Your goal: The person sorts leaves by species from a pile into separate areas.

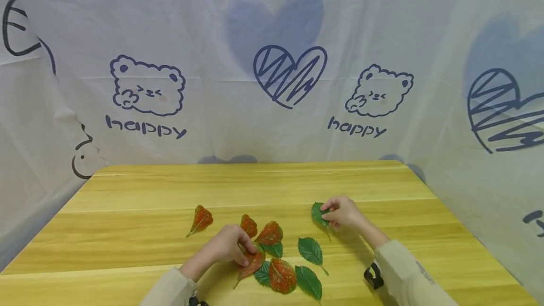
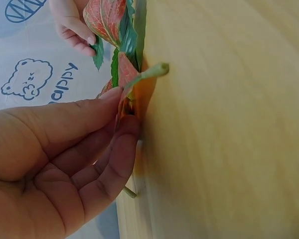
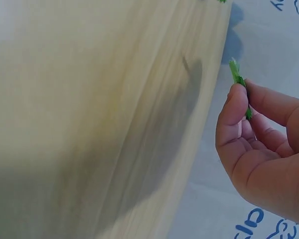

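Note:
Between thumb and fingertips my left hand [image 1: 233, 245] pinches a red leaf [image 1: 254, 264] at the near side of the leaf group; its stem [image 2: 157, 70] sticks out past the fingers in the left wrist view. My right hand [image 1: 342, 212] pinches a green leaf [image 1: 318, 214] by its edge, farther back on the right. That leaf shows edge-on above the fingers in the right wrist view, held over the table with a shadow below. Beside the left hand lie red leaves [image 1: 270, 233] [image 1: 282, 276] overlapping green ones [image 1: 262, 273].
A single red leaf [image 1: 201, 218] lies apart at the left. Two green leaves [image 1: 310, 250] [image 1: 309, 281] lie between the hands on the yellow wooden table [image 1: 140, 230]. A printed white cloth [image 1: 204, 84] hangs behind the table and along its sides.

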Available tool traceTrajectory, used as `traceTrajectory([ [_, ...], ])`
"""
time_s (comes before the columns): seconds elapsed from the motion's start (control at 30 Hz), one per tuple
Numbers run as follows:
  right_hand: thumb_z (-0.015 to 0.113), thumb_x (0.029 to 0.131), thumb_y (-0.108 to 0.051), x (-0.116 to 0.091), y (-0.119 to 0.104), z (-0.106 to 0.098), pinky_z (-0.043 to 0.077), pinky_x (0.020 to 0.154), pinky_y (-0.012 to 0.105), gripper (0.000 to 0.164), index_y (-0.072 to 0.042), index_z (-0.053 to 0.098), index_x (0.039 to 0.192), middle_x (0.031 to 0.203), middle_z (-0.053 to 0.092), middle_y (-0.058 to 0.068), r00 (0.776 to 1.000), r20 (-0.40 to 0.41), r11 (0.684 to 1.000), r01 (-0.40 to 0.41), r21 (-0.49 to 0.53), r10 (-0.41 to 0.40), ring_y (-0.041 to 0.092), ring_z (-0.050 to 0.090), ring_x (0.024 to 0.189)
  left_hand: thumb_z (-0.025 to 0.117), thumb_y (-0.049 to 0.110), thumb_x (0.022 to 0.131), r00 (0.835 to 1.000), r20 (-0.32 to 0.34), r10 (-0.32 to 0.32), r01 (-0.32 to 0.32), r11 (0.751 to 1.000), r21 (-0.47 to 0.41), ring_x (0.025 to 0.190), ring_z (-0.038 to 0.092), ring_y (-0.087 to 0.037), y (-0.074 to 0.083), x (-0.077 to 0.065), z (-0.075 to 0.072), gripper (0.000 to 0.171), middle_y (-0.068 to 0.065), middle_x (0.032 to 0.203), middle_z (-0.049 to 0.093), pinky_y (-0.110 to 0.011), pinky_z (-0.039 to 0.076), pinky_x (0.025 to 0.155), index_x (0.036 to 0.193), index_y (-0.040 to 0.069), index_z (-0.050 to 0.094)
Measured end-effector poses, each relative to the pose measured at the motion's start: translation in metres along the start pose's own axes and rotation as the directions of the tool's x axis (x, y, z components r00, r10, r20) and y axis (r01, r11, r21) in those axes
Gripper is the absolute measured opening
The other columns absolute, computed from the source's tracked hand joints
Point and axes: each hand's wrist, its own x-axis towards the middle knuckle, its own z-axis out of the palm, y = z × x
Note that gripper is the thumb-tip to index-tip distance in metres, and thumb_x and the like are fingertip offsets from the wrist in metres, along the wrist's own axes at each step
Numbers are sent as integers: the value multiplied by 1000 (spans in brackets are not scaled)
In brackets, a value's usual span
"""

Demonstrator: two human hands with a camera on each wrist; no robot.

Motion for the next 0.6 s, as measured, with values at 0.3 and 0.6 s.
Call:
traceTrajectory([
  [0.3,59,81,6,12,5,-4,47,47,28,12,8,60,93,69,51,7,997,-28,996,-78,-39,77,14,52,51,76,-7,59,1000,1,-2,2,1000,12,91,56,-34,2,-1,0,22,-3,78,66,-49,44,80,77,3,70],
  [0.6,59,80,7,15,8,-5,49,50,29,16,9,59,96,73,47,8,996,-8,993,-91,-78,91,16,54,54,76,-7,59,1000,4,-4,4,1000,10,90,57,-33,2,-1,0,22,-3,78,66,-48,45,80,77,3,70],
])
